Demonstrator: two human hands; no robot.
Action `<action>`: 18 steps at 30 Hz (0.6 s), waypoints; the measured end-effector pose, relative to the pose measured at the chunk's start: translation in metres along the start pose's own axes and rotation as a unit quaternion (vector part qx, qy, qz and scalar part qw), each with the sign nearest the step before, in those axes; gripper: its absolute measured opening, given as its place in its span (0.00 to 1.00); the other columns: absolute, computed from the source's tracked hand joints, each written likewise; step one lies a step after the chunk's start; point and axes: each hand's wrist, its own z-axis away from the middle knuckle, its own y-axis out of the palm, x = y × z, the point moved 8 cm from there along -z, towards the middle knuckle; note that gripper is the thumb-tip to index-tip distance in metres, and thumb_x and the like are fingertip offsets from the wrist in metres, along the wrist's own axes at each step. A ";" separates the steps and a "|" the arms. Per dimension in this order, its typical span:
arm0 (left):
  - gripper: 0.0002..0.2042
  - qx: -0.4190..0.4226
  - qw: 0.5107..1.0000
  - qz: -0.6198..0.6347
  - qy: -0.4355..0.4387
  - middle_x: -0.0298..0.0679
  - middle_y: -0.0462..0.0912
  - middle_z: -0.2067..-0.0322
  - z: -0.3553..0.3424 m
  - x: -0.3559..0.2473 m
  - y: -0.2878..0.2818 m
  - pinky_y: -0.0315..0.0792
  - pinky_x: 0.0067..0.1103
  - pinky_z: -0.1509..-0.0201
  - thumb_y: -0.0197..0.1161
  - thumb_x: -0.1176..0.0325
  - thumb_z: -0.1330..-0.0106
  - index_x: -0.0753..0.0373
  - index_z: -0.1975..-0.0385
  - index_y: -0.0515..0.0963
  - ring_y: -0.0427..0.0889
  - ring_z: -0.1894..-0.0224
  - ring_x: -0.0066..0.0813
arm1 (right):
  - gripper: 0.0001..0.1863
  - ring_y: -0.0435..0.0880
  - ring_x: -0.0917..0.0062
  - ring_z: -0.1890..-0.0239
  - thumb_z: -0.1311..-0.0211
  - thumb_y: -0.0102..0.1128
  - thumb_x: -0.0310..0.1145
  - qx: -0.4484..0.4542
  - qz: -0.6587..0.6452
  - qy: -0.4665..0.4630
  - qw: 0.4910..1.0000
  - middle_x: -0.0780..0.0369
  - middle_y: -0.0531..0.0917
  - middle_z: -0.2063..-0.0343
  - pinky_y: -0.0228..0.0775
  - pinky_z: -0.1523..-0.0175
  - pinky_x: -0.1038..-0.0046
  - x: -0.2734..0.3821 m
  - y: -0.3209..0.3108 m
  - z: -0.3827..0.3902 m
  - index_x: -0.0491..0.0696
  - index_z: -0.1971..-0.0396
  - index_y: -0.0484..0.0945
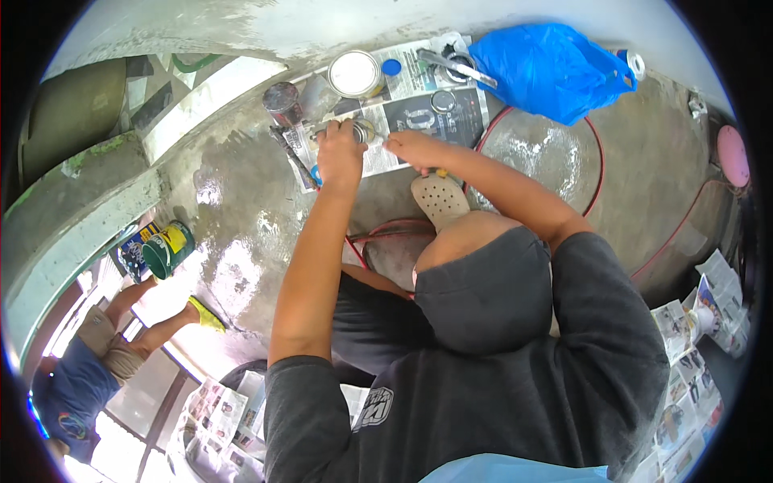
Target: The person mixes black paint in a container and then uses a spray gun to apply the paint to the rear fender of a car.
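My left hand (pixel 341 145) is closed over the newspaper (pixel 394 163), its fingers wrapped against the side of a small round metal tin (pixel 366 129). To its right, my right hand (pixel 412 150) has its fingers curled in a pinch near the tin; whatever it holds is too small to make out. Beyond them stands a large round can with a white top (pixel 354 73), beside a blue round lid (pixel 391 67). A dark-stained can (pixel 282 103) is left of my left hand. A paint-crusted brush or stick (pixel 291 157) lies at the paper's left edge.
A blue plastic bag (pixel 547 71) sits at the far right of the paper, next to a flat tool (pixel 457 68) across a dark tin. A red hose (pixel 600 161) loops over the floor. At left, another person (pixel 80 386) is near a green bucket (pixel 169 249).
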 end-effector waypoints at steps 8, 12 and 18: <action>0.36 0.018 0.999 -0.027 -0.002 0.47 0.74 0.41 -0.003 -0.013 -0.001 0.76 0.40 0.40 0.80 0.62 0.51 0.57 0.39 0.74 0.74 0.40 0.53 | 0.20 0.84 0.46 0.59 0.23 0.44 0.52 -0.133 0.185 -0.104 0.968 0.48 0.85 0.65 0.72 0.52 0.46 -0.005 -0.029 0.013 0.50 0.55 0.76; 0.36 0.019 0.999 -0.016 -0.027 0.47 0.72 0.40 -0.004 -0.001 0.004 0.75 0.41 0.39 0.77 0.63 0.50 0.55 0.37 0.72 0.72 0.39 0.54 | 0.21 0.82 0.45 0.60 0.23 0.45 0.52 -0.174 0.086 -0.080 0.978 0.48 0.84 0.67 0.71 0.56 0.47 -0.034 -0.024 0.069 0.49 0.58 0.76; 0.33 -0.014 0.992 0.024 0.121 0.47 0.73 0.42 -0.015 -0.086 -0.025 0.74 0.42 0.39 0.74 0.68 0.49 0.59 0.39 0.71 0.72 0.40 0.54 | 0.22 0.80 0.45 0.66 0.24 0.49 0.52 -0.281 0.022 0.042 0.959 0.47 0.81 0.72 0.68 0.60 0.49 -0.148 -0.034 0.178 0.45 0.64 0.73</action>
